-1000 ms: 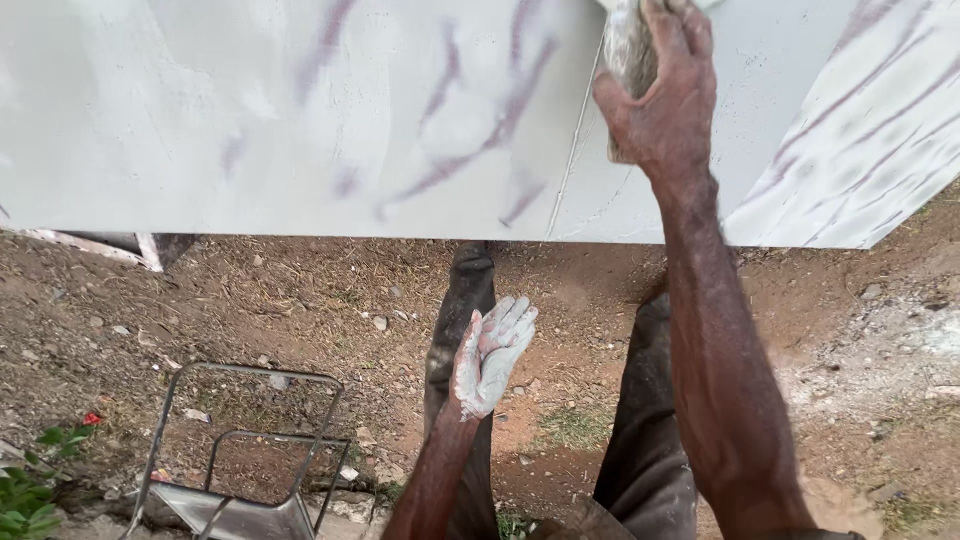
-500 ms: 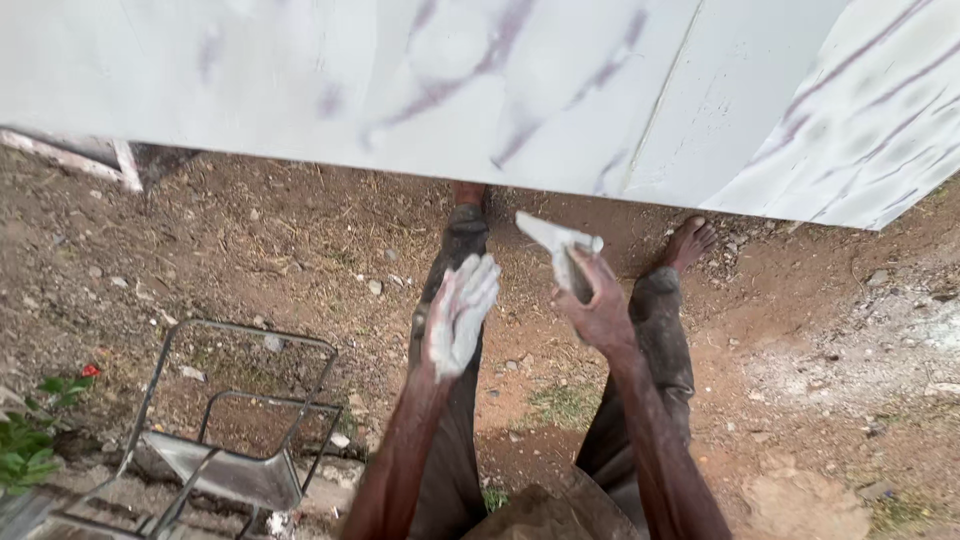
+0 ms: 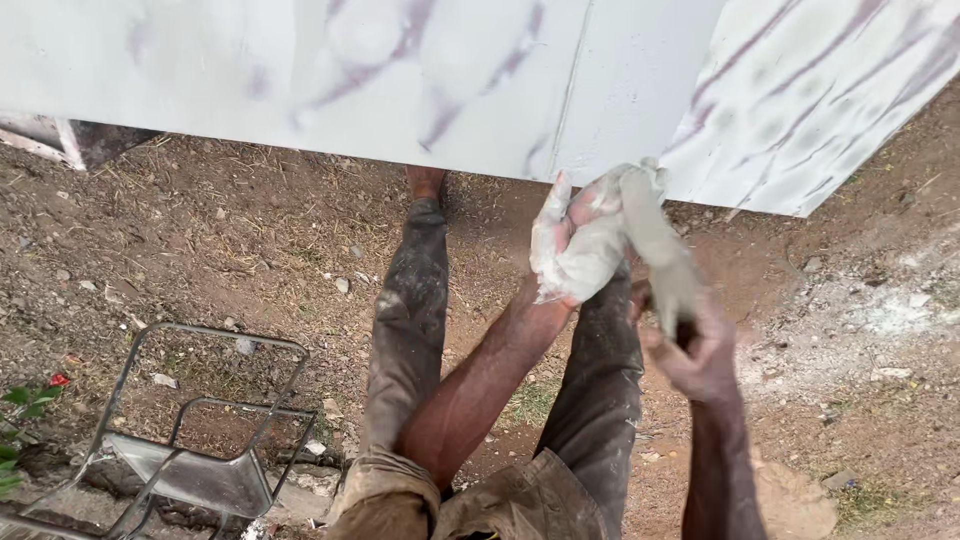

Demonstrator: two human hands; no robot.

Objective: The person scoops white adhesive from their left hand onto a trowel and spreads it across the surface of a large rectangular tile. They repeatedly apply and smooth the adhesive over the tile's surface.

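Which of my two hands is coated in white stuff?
The left hand, its open palm caked white. The right hand is bare and grips a grey rag.

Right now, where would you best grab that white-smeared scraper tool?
By its handle, from below. The scraper stands roughly upright, its coated blade pressed into the plaster-covered left hand, and the right hand already grips its lower end. The blade looks messy and blurred.

A white panel streaked with purple is seen at the far side. A metal frame is set on bare dirt near left, beside green leaves.
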